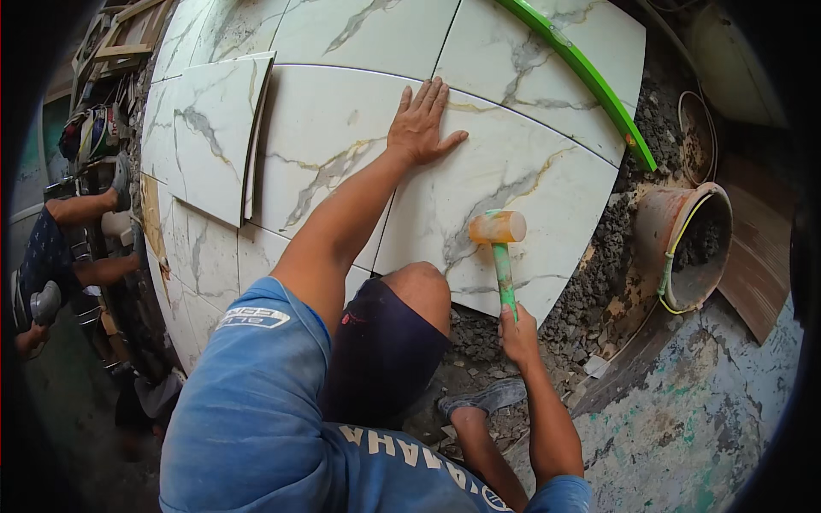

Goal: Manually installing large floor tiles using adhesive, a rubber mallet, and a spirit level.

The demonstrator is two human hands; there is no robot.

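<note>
Grasps amber-headed mallet (498,229) low on handle (505,278) with right hand (520,335), likely for leverage; spreads unclenched left hand (419,130) on marble-patterned tiling (492,154), seemingly for support.

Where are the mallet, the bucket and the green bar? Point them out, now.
Mallet (503,267): head view, on the upper part of its green handle.
Bucket (654,229): head view, on its outer side wall.
Green bar (588,72): head view, about midway along its visible length.
</note>
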